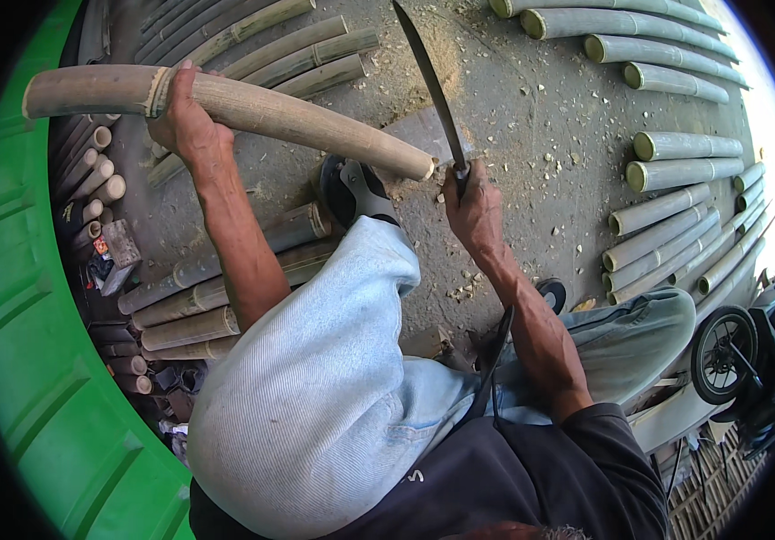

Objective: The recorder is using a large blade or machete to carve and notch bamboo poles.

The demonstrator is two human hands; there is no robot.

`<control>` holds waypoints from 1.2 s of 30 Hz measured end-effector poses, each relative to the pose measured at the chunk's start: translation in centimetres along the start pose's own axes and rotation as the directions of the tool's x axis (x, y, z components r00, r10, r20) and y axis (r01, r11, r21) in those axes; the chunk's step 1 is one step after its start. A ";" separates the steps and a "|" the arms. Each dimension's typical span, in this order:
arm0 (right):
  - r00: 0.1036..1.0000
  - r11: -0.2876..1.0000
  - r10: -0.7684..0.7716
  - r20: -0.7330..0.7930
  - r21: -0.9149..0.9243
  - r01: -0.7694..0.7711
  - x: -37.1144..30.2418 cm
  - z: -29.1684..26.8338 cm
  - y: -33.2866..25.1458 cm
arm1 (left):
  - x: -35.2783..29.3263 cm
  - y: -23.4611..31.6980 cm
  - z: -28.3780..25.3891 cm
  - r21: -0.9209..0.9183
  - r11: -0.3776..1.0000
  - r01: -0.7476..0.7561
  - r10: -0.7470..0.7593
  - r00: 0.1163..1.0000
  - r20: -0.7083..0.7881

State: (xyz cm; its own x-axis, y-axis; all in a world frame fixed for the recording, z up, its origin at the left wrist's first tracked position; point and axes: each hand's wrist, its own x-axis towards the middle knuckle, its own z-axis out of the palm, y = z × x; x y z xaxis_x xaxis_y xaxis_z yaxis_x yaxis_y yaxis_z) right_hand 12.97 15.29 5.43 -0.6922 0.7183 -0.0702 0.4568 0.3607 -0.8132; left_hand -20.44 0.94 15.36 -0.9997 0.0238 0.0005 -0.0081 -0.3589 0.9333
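Note:
My left hand (191, 121) is wrapped round a thick bamboo pole (306, 121) near one of its joints. The pole slants down to the right, and its cut end sits close to my right hand (475, 211). That hand is closed on the handle of a machete (437, 85), whose long, slightly curved dark blade points up and away. Blade and pole end are apart, with a small gap between them. Beneath the pole's end, a flat grey slab (428, 130) lies on the floor, partly hidden by the pole, beside my shoe (351, 191).
Cut bamboo poles (671, 175) lie in rows at the right, with more bamboo poles (189, 315) beside my left leg and at the far left. Wood chips (495, 103) litter the concrete floor. A green ribbed panel (36, 360) borders the left; a wheel (723, 354) stands at right.

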 end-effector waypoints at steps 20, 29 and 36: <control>0.978 0.952 0.139 0.154 -0.293 -0.089 -3.0 3.7 9.1 | -1.7 0.9 -0.3 -0.038 0.998 -0.057 0.061 0.993 0.105; 1.000 1.000 -0.009 -0.022 0.025 0.010 -0.2 -0.2 -0.5 | 0.0 0.7 -2.0 -0.016 1.000 -0.016 0.014 0.992 -0.129; 0.990 0.968 0.109 0.091 -0.238 -0.085 -2.7 3.3 7.5 | -1.3 1.0 0.1 -0.040 0.998 -0.048 0.044 0.993 -0.110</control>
State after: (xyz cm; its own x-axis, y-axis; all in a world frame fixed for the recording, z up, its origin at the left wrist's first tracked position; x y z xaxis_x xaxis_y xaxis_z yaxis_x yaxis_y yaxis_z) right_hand 16.42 14.13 -2.41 -0.6860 0.6964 -0.2108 0.6338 0.4297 -0.6432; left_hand -19.19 0.63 16.32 -0.9955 -0.0950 0.0017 0.0394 -0.3969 0.9170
